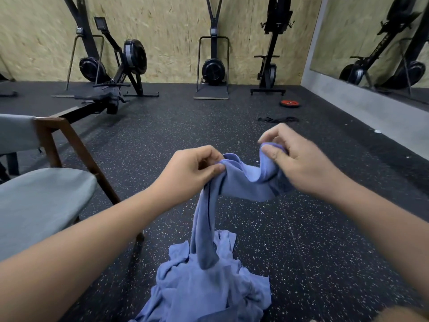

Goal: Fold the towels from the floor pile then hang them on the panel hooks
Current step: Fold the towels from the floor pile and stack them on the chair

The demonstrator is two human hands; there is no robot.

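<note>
While pinching the bunched towel (206, 219) in left hand (192, 170) and right hand (299, 161) — tail hanging down to the floor pile (209, 293) — risks snagging another towel up, or folding crooked from uneven corners.

This is a gym: rowing machines (120, 73) stand on a speckled rubber floor (301, 228), with a wall mirror (383, 43) at right.
</note>
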